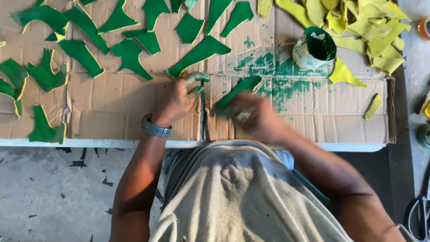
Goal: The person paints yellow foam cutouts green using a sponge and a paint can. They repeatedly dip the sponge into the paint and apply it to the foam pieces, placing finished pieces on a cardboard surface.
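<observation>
My left hand (181, 96) rests on the flattened cardboard (112, 107), its fingertips smeared with green paint and curled loosely beside the tip of a long green-painted piece (199, 54). My right hand (253, 116) is blurred in motion and grips a narrow green-painted strip (239, 88) lying over the paint-stained patch of cardboard. A grey watch (156, 127) is on my left wrist. A paint-smeared tin of green paint (313, 47) stands just beyond my right hand.
Several green-painted shaped pieces (80, 56) lie spread over the left and middle of the cardboard. A heap of unpainted yellow pieces (363, 24) fills the far right corner. Scissors (419, 217) lie on the floor at right. A beige cloth (233, 197) covers my lap.
</observation>
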